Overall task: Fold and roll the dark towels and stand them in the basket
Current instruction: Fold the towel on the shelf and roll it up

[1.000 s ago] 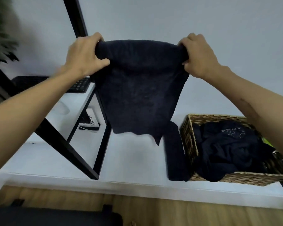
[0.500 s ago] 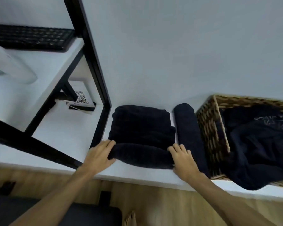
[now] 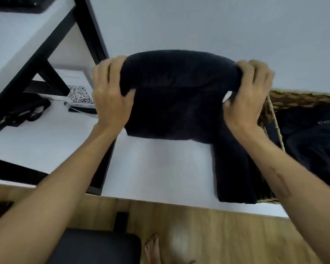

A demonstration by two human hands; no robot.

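Both hands grip one dark towel (image 3: 176, 96) in the middle of the frame: the left hand (image 3: 111, 94) has its fingers curled over the towel's left end, and the right hand (image 3: 250, 96) clutches the right end, thumb underneath. The towel is partly rolled along its top edge, and the unrolled part hangs down from the roll, its lower edge above the white table (image 3: 160, 168). Just below and to the right, a second dark towel (image 3: 234, 168), already rolled, lies flat on the table, stretching toward the near edge and touching the side of a wicker basket (image 3: 269, 115) at the right of the frame. Inside the basket sits a heap of dark cloth (image 3: 312, 141) with pale lettering. At the left, a black metal frame (image 3: 91, 35) rises from the table, and a card with a QR code (image 3: 80, 96) rests behind it. Below the table edge, wooden floor (image 3: 217, 235) and a bare foot (image 3: 152, 248) show.
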